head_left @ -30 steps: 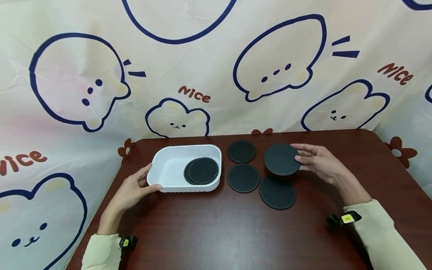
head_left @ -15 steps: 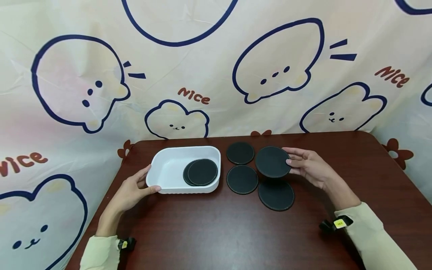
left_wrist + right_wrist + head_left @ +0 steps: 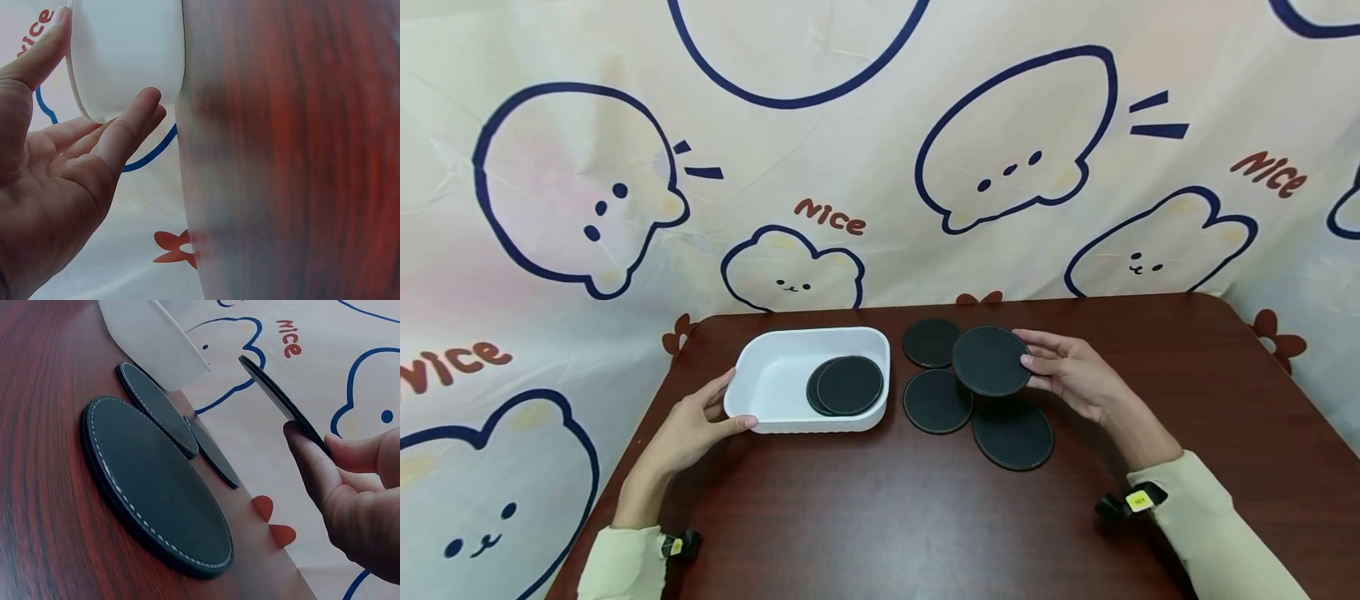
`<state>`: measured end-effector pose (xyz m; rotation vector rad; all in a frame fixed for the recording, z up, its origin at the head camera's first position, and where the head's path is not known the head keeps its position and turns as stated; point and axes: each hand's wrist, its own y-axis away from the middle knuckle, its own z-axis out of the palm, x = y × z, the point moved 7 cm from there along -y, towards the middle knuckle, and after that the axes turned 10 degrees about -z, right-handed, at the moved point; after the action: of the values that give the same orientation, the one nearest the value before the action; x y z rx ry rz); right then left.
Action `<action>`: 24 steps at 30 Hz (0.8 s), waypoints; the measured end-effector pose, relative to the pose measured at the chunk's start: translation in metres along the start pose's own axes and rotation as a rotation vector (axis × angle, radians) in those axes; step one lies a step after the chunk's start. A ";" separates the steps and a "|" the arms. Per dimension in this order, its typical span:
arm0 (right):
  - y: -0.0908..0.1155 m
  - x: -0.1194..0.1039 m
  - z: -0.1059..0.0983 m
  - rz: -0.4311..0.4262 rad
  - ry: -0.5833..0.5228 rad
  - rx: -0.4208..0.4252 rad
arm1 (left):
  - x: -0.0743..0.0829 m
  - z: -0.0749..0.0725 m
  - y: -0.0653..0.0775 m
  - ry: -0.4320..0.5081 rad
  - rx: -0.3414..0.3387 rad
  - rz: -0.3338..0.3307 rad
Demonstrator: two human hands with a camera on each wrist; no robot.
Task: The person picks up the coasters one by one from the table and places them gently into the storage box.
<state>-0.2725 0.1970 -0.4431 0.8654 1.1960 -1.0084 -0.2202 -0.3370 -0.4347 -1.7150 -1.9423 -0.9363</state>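
Observation:
My right hand (image 3: 1075, 375) pinches the edge of a round black coaster (image 3: 991, 361) between thumb and fingers, holding it raised off the table. In the right wrist view that coaster (image 3: 278, 394) is seen almost edge-on and tilted. My left hand (image 3: 692, 421) holds the left end of a white rectangular tray (image 3: 767, 375), thumb at the front corner and fingers along the far side. Inside the tray, at its right end, two black coasters (image 3: 852, 385) lie overlapping. The left wrist view shows the white tray's end (image 3: 128, 50) between thumb and fingers.
Three more black coasters lie on the dark wood table (image 3: 880, 517): a far one (image 3: 931, 342), a middle one (image 3: 937, 402) and a near right one (image 3: 1013, 435) with pale stitching round its edge. A cartoon-printed cloth (image 3: 880, 150) hangs behind the table.
My right hand has carried the held coaster left, from above the near right coaster toward the far and middle ones. My left hand stays on the tray.

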 end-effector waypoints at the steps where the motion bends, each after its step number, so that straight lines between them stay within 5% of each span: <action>1: -0.001 0.001 0.002 0.000 0.001 -0.001 | 0.000 0.000 0.000 0.001 -0.001 0.000; 24: -0.015 0.007 0.036 -0.008 -0.011 -0.023 | -0.002 0.001 0.000 0.003 0.004 0.009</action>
<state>-0.2747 0.1575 -0.4437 0.8371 1.1999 -1.0027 -0.2201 -0.3383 -0.4368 -1.7180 -1.9316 -0.9305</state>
